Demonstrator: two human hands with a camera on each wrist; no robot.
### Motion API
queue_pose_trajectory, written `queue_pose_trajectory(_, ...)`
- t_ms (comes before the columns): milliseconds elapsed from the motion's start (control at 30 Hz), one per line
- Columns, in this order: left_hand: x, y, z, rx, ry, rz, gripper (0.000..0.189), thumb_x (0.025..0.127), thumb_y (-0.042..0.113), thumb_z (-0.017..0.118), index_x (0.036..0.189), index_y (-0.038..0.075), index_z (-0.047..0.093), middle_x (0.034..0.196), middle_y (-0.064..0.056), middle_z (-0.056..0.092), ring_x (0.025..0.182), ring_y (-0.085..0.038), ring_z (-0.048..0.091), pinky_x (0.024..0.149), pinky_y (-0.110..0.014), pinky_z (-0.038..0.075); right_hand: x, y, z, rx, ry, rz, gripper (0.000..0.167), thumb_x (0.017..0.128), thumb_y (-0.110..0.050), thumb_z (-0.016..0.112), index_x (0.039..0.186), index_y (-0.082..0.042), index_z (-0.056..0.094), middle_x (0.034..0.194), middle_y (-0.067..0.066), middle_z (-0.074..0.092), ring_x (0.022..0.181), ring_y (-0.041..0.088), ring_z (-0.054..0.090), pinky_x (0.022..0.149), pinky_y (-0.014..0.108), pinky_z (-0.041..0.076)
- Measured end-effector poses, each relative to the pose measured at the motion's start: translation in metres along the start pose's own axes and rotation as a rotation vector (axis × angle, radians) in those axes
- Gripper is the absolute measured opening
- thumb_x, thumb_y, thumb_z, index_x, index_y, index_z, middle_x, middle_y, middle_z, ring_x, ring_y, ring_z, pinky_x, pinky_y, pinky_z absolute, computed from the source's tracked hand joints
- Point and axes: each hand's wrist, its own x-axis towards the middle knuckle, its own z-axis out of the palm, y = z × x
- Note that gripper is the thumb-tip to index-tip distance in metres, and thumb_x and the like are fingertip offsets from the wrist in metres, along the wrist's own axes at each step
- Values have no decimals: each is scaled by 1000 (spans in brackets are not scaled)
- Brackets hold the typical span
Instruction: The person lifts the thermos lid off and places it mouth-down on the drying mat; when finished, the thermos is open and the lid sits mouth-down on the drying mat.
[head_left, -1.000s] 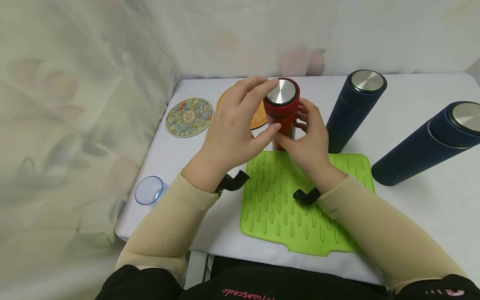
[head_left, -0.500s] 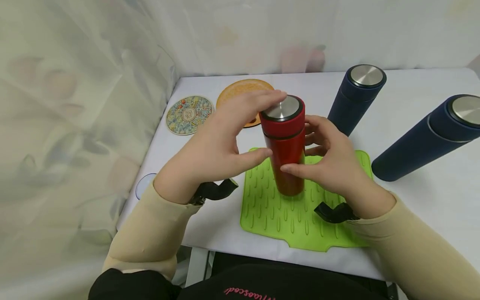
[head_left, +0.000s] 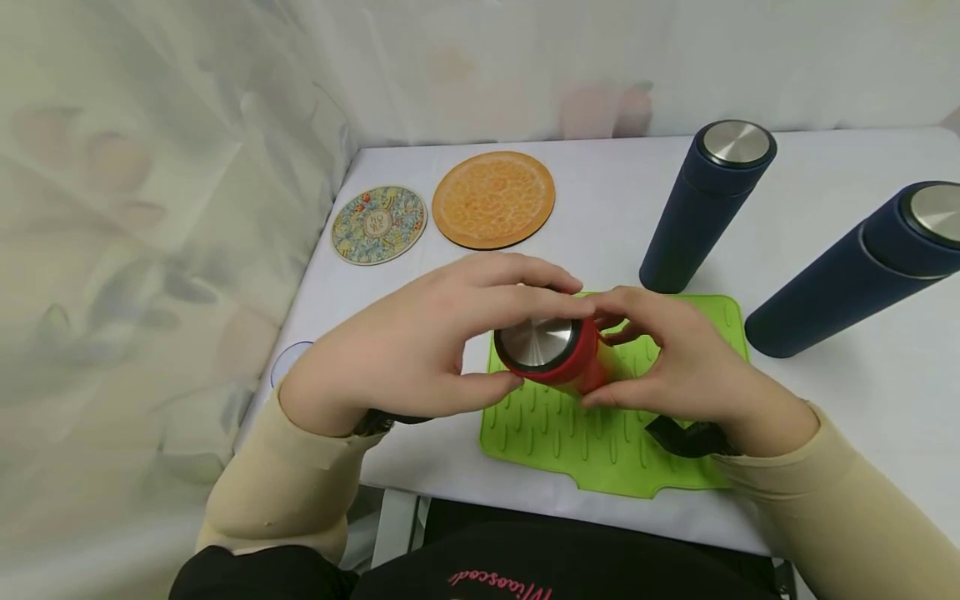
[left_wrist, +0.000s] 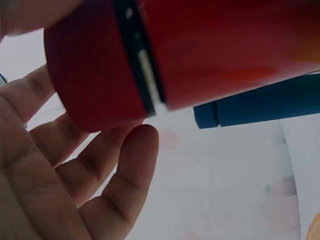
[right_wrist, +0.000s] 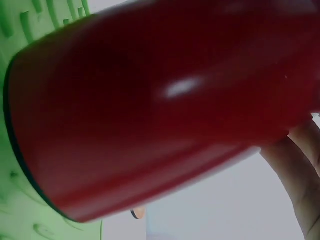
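A red thermos point(right_wrist: 165, 100) leans over the green silicone mat point(head_left: 600, 458), its steel-topped lid point(head_left: 536, 343) tipped to the left and toward the head camera. My left hand point(head_left: 405, 350) is around the lid, thumb at the near side and fingers along the far side; in the left wrist view its fingers curve below the red lid wall. Lower down, my right hand point(head_left: 690, 367) grips the body between thumb and fingers. The thermos base is right by the mat's surface in the right wrist view.
Two tall navy thermoses point(head_left: 693, 217) stand to the right, one farther back. At the back left lie a round orange mat point(head_left: 493, 200) and a patterned round coaster point(head_left: 378, 225). A bluish clear cup point(head_left: 287, 362) is mostly hidden behind the left forearm.
The red thermos has come from behind the green mat toward me and over it, then tilted left. Both hands moved with it, uncovering the orange mat; the left hand now surrounds the lid.
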Motion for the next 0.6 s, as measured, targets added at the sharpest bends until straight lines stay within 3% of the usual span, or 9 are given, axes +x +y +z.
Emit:
queue_pose_trajectory(100,-1,2,-1,36,12,-38,59,87,9,87,143,8,70,138,-5,68,117,-12,64,100,-30,55,1,0,1,-9,-3,-27,88,65,-19,109,141,-3,69,125,8,79,112,10,74,90,19,62)
queue_pose_trajectory(200,0,6,1,178,69,-124,60,84,36,98,133,11,72,122,1,71,103,-11,66,91,-30,57,1,-2,2,-46,-4,-20,91,62,-12,110,143,-4,69,126,7,79,109,14,76,90,18,62)
queue_pose_trajectory(267,1,7,4,292,100,-178,68,81,54,97,129,12,73,114,3,72,95,-12,67,87,-33,57,1,-3,2,-80,0,-7,93,59,-8,109,143,-4,69,127,6,79,107,16,77,90,17,62)
queue_pose_trajectory(367,0,7,5,343,92,-200,82,79,66,94,136,12,71,123,-1,73,107,-18,70,97,-38,58,0,-3,2,-124,7,4,95,57,-6,109,143,-4,69,127,6,79,106,18,78,89,17,62)
queue_pose_trajectory(433,-2,7,3,291,36,-161,84,82,57,96,148,13,67,143,-4,69,128,-21,66,111,-41,54,0,-2,1,-141,10,1,95,57,-6,109,142,-3,69,126,7,79,105,20,78,89,17,62)
queue_pose_trajectory(500,-5,6,-1,213,-31,-105,80,87,37,96,156,14,62,160,-7,59,149,-24,55,124,-43,46,-1,0,2,-150,11,-3,95,57,-7,110,142,-3,69,126,7,79,105,21,79,88,17,62)
queue_pose_trajectory(600,-6,5,-4,145,-102,-19,68,91,3,83,155,15,64,167,-10,54,159,-27,47,131,-44,39,-2,1,2,-145,8,1,94,57,-7,110,142,-3,69,125,7,79,104,21,80,88,17,62)
